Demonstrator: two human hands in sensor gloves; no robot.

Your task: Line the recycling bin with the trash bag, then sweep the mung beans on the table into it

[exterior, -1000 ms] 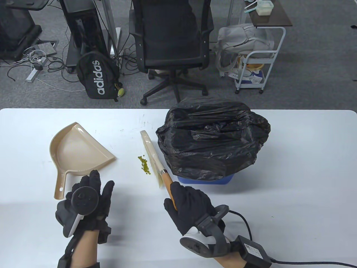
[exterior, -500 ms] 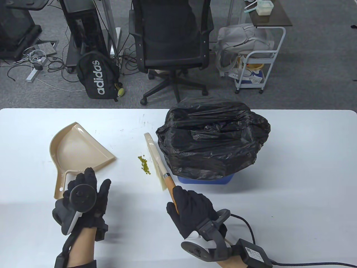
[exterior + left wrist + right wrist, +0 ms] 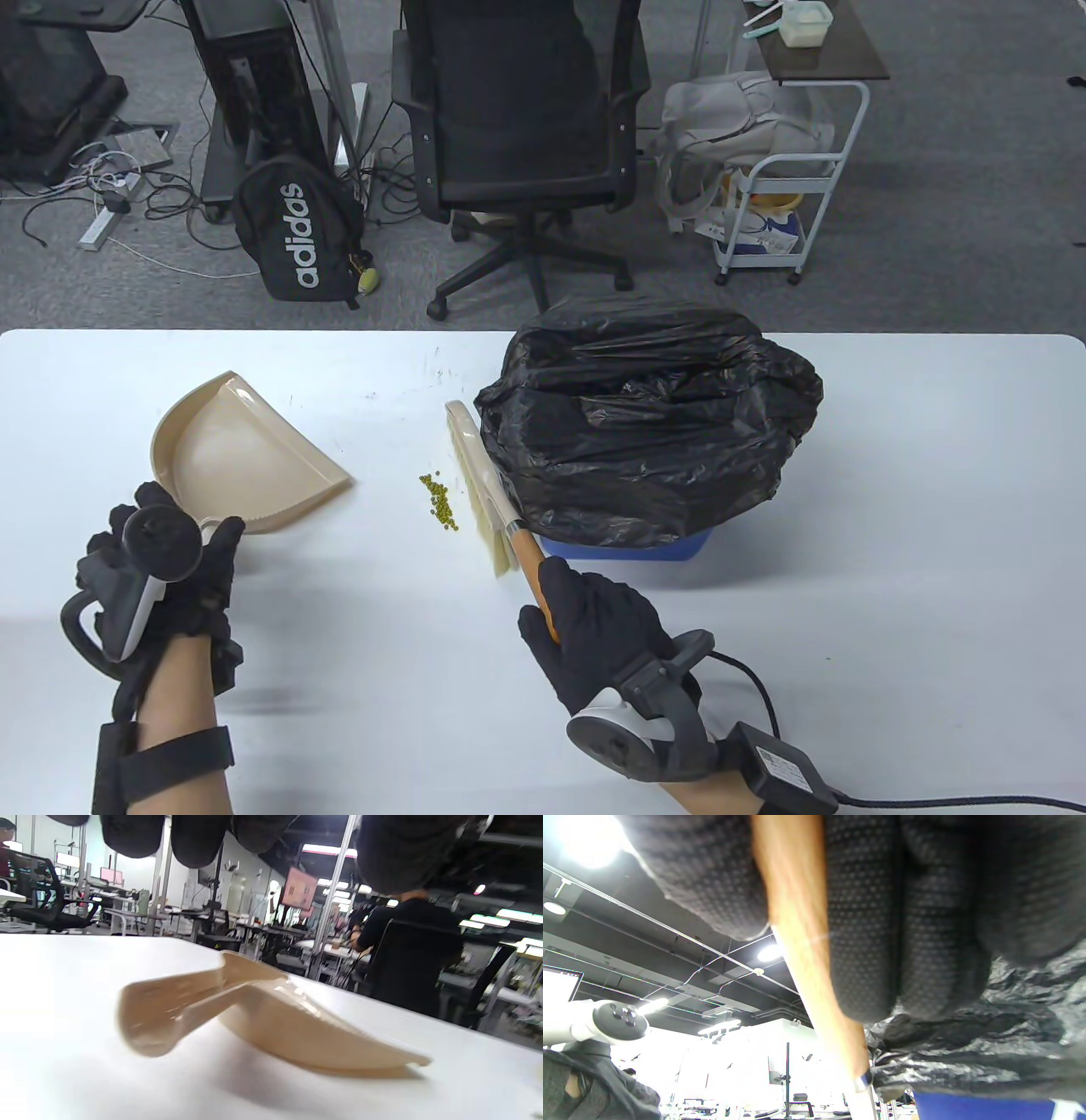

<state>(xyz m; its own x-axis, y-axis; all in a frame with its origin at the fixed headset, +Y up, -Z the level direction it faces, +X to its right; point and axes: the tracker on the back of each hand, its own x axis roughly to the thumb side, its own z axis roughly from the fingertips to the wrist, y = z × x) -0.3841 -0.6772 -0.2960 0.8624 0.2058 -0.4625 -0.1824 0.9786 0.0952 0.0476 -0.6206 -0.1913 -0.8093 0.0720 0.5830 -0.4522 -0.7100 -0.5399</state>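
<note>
Gripping the orange wooden handle of the hand brush (image 3: 484, 488) with curled fingers, right hand (image 3: 594, 637); bristles just ahead of the grip, resting beside the small pile of mung beans (image 3: 439, 501) to their left. Just right of the brush, blue recycling bin (image 3: 628, 545) draped in the black trash bag (image 3: 645, 416). Hovering over the beige dustpan (image 3: 242, 458) handle, left hand (image 3: 161, 569); grasp on it cannot be told.

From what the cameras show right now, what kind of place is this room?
Probably an office or lab workspace. Behind the white table stand a black office chair on grey carpet and a computer tower with loose cables; the left wrist view shows rows of desks with monitors.
</note>
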